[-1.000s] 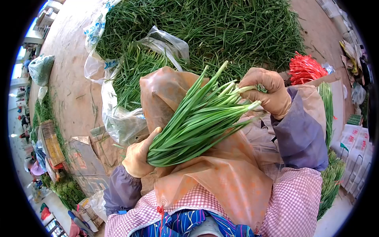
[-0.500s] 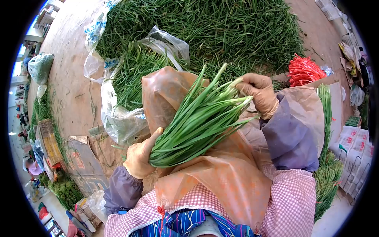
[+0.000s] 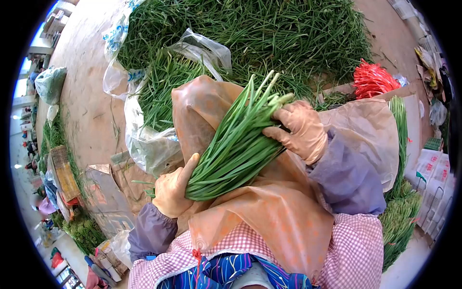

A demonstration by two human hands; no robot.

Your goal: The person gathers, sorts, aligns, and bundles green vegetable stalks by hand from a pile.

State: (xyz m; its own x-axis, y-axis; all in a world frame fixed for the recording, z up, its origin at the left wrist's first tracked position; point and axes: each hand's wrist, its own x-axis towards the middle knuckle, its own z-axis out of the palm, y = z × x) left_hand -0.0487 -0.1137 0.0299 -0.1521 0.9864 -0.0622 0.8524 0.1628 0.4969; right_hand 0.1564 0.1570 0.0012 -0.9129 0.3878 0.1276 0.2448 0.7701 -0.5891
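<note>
A bunch of long green stalks (image 3: 236, 149) lies slantwise over my lap, its pale ends at the upper right. My left hand (image 3: 174, 189), in a tan glove, is wrapped round the lower leafy end with the thumb up. Near the pale ends, my right hand (image 3: 301, 131), gloved too, has its fingers bent against the side of the bunch, thumb and fingers apart. Beneath the bunch a translucent orange-brown apron (image 3: 269, 212) covers my knees.
Ahead is a big heap of loose green stalks (image 3: 269, 38) beside clear plastic sheeting (image 3: 149, 144). Red ties (image 3: 374, 79) lie at the right, above brown paper (image 3: 370, 125) and tied bundles (image 3: 399, 221). A filled plastic bag (image 3: 50, 84) stands far left.
My right hand has moved down and left from the pale stalk tips to the bunch's side, its fingers opening. The stalks lie closer together. My left hand keeps its hold.
</note>
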